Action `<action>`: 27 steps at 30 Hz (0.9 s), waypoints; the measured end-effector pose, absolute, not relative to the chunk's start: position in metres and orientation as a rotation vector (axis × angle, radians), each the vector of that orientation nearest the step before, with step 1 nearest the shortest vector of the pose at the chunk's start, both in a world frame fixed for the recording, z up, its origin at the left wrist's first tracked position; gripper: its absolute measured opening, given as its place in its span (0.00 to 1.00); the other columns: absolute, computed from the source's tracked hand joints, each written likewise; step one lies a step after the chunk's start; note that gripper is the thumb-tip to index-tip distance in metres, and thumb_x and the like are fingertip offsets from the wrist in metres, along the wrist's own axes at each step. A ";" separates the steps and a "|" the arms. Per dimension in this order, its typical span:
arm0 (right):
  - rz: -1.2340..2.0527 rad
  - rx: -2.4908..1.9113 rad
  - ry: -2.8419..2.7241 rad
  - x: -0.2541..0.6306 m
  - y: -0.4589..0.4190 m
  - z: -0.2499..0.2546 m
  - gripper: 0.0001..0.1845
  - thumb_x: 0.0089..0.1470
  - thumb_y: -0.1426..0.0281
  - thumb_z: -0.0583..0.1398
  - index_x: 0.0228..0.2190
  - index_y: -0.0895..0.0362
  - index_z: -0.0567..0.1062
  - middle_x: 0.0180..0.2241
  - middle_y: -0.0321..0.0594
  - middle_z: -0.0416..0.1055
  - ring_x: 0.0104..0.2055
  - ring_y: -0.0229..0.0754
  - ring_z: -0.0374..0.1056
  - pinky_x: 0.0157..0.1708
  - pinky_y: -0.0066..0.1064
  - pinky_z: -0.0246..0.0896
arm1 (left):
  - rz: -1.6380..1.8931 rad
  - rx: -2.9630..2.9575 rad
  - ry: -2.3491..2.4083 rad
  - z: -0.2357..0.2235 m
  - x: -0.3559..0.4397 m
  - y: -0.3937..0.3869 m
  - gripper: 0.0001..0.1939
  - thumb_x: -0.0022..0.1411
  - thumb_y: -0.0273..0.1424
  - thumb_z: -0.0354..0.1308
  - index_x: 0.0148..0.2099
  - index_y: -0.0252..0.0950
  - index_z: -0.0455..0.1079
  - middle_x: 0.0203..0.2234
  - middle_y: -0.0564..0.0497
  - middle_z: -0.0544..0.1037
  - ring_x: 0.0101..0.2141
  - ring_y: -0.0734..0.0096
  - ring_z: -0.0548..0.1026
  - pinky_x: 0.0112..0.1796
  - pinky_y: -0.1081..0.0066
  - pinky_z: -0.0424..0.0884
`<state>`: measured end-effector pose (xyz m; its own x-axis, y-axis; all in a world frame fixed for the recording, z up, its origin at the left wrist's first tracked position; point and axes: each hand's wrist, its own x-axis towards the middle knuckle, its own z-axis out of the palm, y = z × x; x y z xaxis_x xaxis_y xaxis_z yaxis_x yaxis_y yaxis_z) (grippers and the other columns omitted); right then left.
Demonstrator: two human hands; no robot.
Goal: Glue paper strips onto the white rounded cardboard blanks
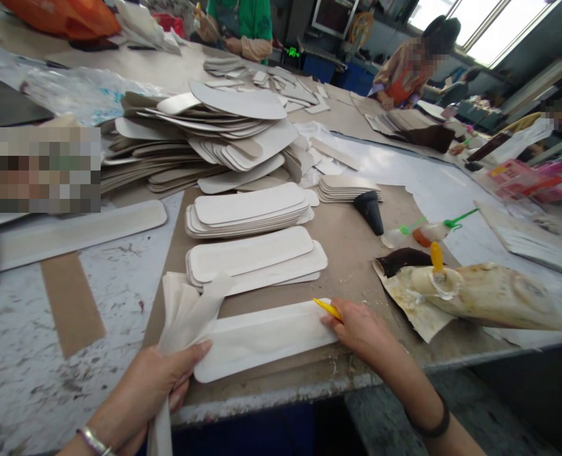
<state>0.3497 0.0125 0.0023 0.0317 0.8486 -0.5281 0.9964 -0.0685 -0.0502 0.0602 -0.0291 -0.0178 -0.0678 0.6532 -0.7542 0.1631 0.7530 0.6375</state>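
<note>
A long white rounded piece (266,339) lies flat on the brown board (352,253) near the table's front edge. My left hand (152,383) is closed on a bunch of thin white strips (186,316), its thumb pressing on the piece's left end. My right hand (361,329) rests on the piece's right end, fingers pinched round a yellow stick (327,308) whose tip points left over the piece. Just behind lie two stacks of the same white pieces (255,256), (250,212).
A glue-smeared sheet with a pot and yellow brush (440,275) lies to the right, a black cone (371,209) behind it. A big heap of cut pieces (200,136) fills the middle. Other people work at the far side (404,69). The table's metal edge (271,399) runs below.
</note>
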 end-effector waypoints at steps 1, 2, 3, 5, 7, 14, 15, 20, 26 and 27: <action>-0.587 2.008 1.862 0.350 0.011 0.004 0.10 0.55 0.64 0.53 0.32 0.56 0.71 0.34 0.48 0.74 0.38 0.50 0.69 0.33 0.33 0.53 | 0.461 0.674 1.624 -0.019 0.060 -0.029 0.30 0.43 0.50 0.60 0.05 0.39 0.52 0.03 0.54 0.56 0.11 0.79 0.53 0.18 0.73 0.52; -0.558 2.028 1.851 0.351 0.010 0.005 0.10 0.55 0.64 0.53 0.32 0.56 0.70 0.34 0.49 0.74 0.38 0.51 0.69 0.32 0.34 0.53 | 0.467 0.666 1.631 -0.021 0.060 -0.029 0.30 0.42 0.50 0.60 0.05 0.39 0.52 0.03 0.54 0.56 0.11 0.79 0.53 0.18 0.73 0.51; -0.536 2.050 1.852 0.353 0.008 0.005 0.10 0.55 0.64 0.52 0.32 0.56 0.70 0.34 0.49 0.73 0.38 0.51 0.69 0.32 0.33 0.53 | 0.472 0.648 1.637 -0.022 0.060 -0.029 0.30 0.41 0.50 0.61 0.05 0.39 0.52 0.03 0.54 0.55 0.10 0.79 0.52 0.17 0.73 0.51; -0.526 2.128 1.879 0.359 0.004 0.003 0.11 0.57 0.64 0.50 0.31 0.56 0.68 0.32 0.47 0.73 0.35 0.48 0.68 0.32 0.33 0.54 | 0.490 0.623 1.642 -0.023 0.061 -0.030 0.30 0.39 0.50 0.61 0.05 0.39 0.51 0.02 0.54 0.54 0.09 0.79 0.51 0.16 0.74 0.49; -0.591 2.269 1.911 0.365 -0.002 0.000 0.13 0.57 0.63 0.47 0.29 0.56 0.67 0.28 0.44 0.71 0.32 0.47 0.67 0.31 0.32 0.54 | 0.508 0.631 1.634 -0.022 0.062 -0.031 0.29 0.40 0.49 0.61 0.05 0.39 0.51 0.03 0.55 0.54 0.09 0.79 0.52 0.16 0.74 0.49; -1.115 2.455 1.953 0.370 -0.012 -0.002 0.18 0.53 0.56 0.48 0.26 0.56 0.68 0.23 0.37 0.66 0.28 0.41 0.63 0.28 0.29 0.55 | 0.484 0.653 1.568 -0.016 0.058 -0.033 0.28 0.43 0.50 0.60 0.08 0.39 0.52 0.05 0.57 0.54 0.11 0.81 0.51 0.17 0.74 0.49; -1.224 2.477 1.935 0.369 -0.012 0.000 0.18 0.51 0.55 0.51 0.25 0.56 0.68 0.22 0.36 0.65 0.27 0.40 0.61 0.26 0.29 0.54 | 0.501 0.629 1.532 -0.016 0.056 -0.033 0.28 0.42 0.50 0.61 0.10 0.38 0.52 0.05 0.58 0.54 0.11 0.82 0.51 0.17 0.74 0.48; -1.550 2.580 1.752 0.363 -0.017 0.005 0.23 0.44 0.48 0.57 0.19 0.55 0.63 0.19 0.33 0.58 0.22 0.36 0.53 0.21 0.28 0.49 | 0.632 0.470 1.357 -0.017 0.047 -0.035 0.25 0.41 0.47 0.65 0.16 0.37 0.55 0.07 0.63 0.54 0.11 0.86 0.49 0.15 0.78 0.45; -1.720 2.624 1.599 0.356 -0.028 0.003 0.29 0.39 0.40 0.57 0.19 0.54 0.62 0.18 0.31 0.54 0.21 0.36 0.51 0.21 0.28 0.47 | 0.745 0.385 1.225 -0.011 0.035 -0.035 0.22 0.45 0.45 0.64 0.21 0.35 0.60 0.10 0.64 0.54 0.12 0.87 0.48 0.16 0.80 0.47; -1.740 2.626 1.591 0.354 -0.030 0.003 0.29 0.39 0.40 0.57 0.20 0.54 0.62 0.18 0.31 0.53 0.21 0.36 0.50 0.20 0.28 0.46 | 0.751 0.421 1.236 -0.009 0.035 -0.036 0.20 0.44 0.45 0.65 0.22 0.34 0.62 0.09 0.64 0.54 0.13 0.87 0.48 0.16 0.80 0.46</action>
<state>0.3543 -0.0300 0.0031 0.1403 0.8324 -0.5362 0.4599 -0.5344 -0.7092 0.0346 -0.0355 -0.0091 0.1377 0.7120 -0.6885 -0.2833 0.6944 0.6615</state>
